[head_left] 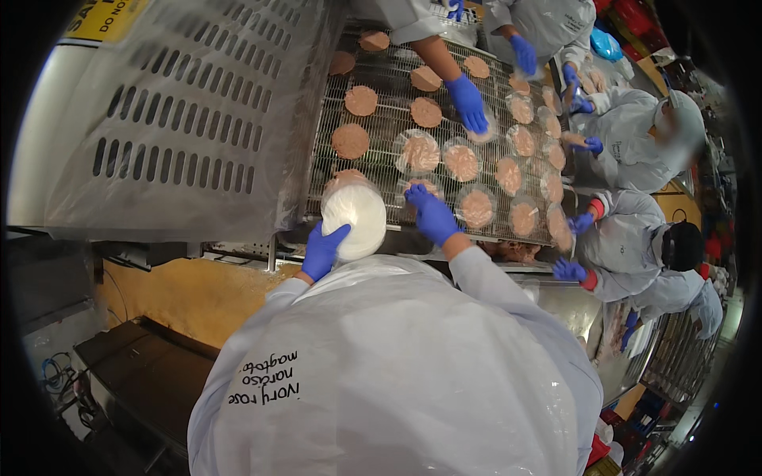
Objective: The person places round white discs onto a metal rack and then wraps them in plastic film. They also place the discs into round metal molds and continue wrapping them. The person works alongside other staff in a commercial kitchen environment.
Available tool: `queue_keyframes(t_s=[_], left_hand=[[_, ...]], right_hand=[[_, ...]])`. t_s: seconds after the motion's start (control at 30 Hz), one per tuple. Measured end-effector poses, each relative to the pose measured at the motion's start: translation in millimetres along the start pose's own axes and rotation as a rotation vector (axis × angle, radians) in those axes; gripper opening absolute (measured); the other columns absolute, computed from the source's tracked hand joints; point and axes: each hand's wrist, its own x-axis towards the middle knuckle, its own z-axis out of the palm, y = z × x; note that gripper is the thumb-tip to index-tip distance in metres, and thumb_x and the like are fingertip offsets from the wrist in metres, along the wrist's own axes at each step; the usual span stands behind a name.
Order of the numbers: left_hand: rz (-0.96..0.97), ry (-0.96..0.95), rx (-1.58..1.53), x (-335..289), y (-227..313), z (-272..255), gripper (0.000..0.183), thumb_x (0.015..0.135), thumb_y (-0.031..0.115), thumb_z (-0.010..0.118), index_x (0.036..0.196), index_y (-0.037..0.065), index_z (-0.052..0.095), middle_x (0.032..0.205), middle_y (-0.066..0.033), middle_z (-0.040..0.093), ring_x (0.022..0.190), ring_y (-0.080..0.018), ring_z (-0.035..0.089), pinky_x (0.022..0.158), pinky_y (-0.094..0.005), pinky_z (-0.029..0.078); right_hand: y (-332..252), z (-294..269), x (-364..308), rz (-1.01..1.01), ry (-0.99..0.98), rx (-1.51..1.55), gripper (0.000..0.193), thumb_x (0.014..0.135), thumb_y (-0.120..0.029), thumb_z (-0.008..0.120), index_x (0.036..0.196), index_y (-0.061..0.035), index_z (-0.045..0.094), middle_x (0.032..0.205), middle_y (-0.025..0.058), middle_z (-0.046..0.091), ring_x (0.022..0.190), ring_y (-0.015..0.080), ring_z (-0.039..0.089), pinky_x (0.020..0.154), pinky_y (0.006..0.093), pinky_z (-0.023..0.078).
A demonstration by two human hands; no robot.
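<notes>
In my left hand (321, 252), gloved in blue, I grip a thick stack of round white film sheets (354, 220) by its near side, thumb on top. The stack covers part of a patty on the wire conveyor belt (381, 141). My right hand (432, 214), also gloved, reaches over the belt's near edge with fingers apart and slightly bent. Its fingertips are at a film-covered patty (429, 187), partly hidden by the hand. Bare pink patties (350, 141) lie left of it; film-covered patties (476, 208) lie to the right.
A slotted metal cover (182, 119) draped in clear plastic stands left of the belt. Across from me, a co-worker's gloved hand (468, 103) presses on a covered patty. Several co-workers in white smocks reach in at the right end, one gloved hand (568, 270) near my side.
</notes>
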Motion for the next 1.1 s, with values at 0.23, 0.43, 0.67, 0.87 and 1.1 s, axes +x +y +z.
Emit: queue_keyframes(t_s=[0.23, 0.43, 0.67, 0.87, 1.1], left_hand=[[0.063, -0.093, 0.193, 3.6, 21.4, 14.4, 0.047, 0.079, 0.014, 0.075, 0.117, -0.004, 0.056, 0.107, -0.0124, 0.065, 0.093, -0.0179, 0.063, 0.082, -0.0305, 0.052], [0.023, 0.030, -0.027, 4.9, 0.8, -31.9, 0.046, 0.081, 0.015, 0.073, 0.118, -0.005, 0.055, 0.108, -0.0131, 0.065, 0.094, -0.0187, 0.063, 0.083, -0.0310, 0.052], [0.059, 0.034, -0.005, 16.6, -13.1, -65.5, 0.043, 0.083, 0.016, 0.072, 0.119, -0.002, 0.056, 0.108, -0.0108, 0.065, 0.094, -0.0168, 0.063, 0.084, -0.0305, 0.051], [0.090, 0.035, 0.066, 26.1, -13.8, -81.6, 0.042, 0.083, 0.015, 0.071, 0.119, -0.003, 0.056, 0.110, -0.0122, 0.064, 0.096, -0.0181, 0.063, 0.084, -0.0311, 0.052], [0.051, -0.054, 0.120, 39.7, 0.7, -81.0, 0.045, 0.082, 0.014, 0.073, 0.119, -0.003, 0.055, 0.108, -0.0107, 0.065, 0.094, -0.0157, 0.063, 0.082, -0.0303, 0.053]], right_hand=[[-76.7, -32.6, 29.5, 0.271, 0.005, 0.516, 0.030, 0.089, -0.023, 0.059, 0.111, -0.0019, 0.061, 0.101, 0.0195, 0.066, 0.096, 0.0330, 0.064, 0.084, 0.0387, 0.050], [-49.5, -64.4, 110.1, 0.229, -0.030, 0.445, 0.023, 0.088, -0.018, 0.058, 0.107, -0.0070, 0.064, 0.098, 0.0223, 0.065, 0.088, 0.0383, 0.064, 0.075, 0.0416, 0.051], [-39.9, -5.1, 171.0, 0.073, 0.404, 0.521, 0.037, 0.086, -0.005, 0.051, 0.123, -0.0041, 0.058, 0.119, 0.0214, 0.060, 0.109, 0.0348, 0.059, 0.093, 0.0380, 0.047], [-84.7, -17.2, 100.3, 0.235, -0.296, 0.237, 0.037, 0.090, -0.010, 0.052, 0.126, -0.0010, 0.052, 0.116, 0.0206, 0.062, 0.118, 0.0346, 0.055, 0.101, 0.0393, 0.042], [-92.8, 39.2, 42.9, 0.062, -0.002, 0.546, 0.044, 0.088, -0.032, 0.063, 0.119, -0.0014, 0.057, 0.108, 0.0209, 0.065, 0.101, 0.0361, 0.062, 0.084, 0.0417, 0.050]])
